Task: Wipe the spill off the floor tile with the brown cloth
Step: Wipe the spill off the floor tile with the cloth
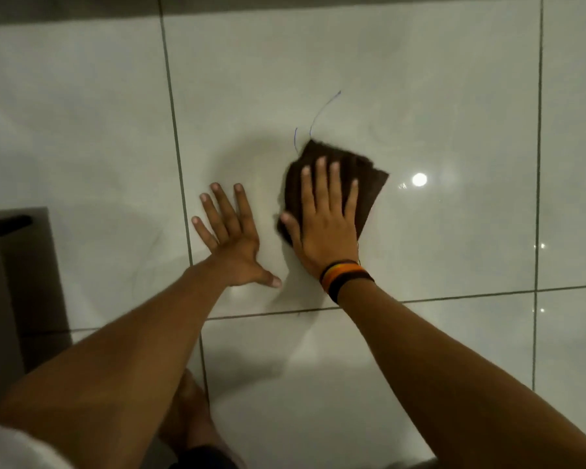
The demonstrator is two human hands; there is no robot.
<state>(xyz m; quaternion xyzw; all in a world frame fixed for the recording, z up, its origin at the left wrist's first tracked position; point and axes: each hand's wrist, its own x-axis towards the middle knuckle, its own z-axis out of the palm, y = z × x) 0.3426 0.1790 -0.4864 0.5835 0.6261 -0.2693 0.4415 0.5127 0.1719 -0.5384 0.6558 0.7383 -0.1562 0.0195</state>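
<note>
Right hand (325, 228) flat, fingers spread, pressing brown cloth (362, 177) onto white floor tile (437, 96). Left hand (232, 236) splayed flat on bare tile beside it, touching nothing else. Grout lines left and below; tile clear beyond.

A dark brown cloth (359, 170), folded and flattened, is spread on the glossy white floor tile (420, 96); thin blue lines (322, 111) are seen beyond its far edge.

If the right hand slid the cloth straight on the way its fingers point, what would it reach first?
The thin blue lines just beyond the brown cloth under the right hand; past them, only bare floor tile.
</note>
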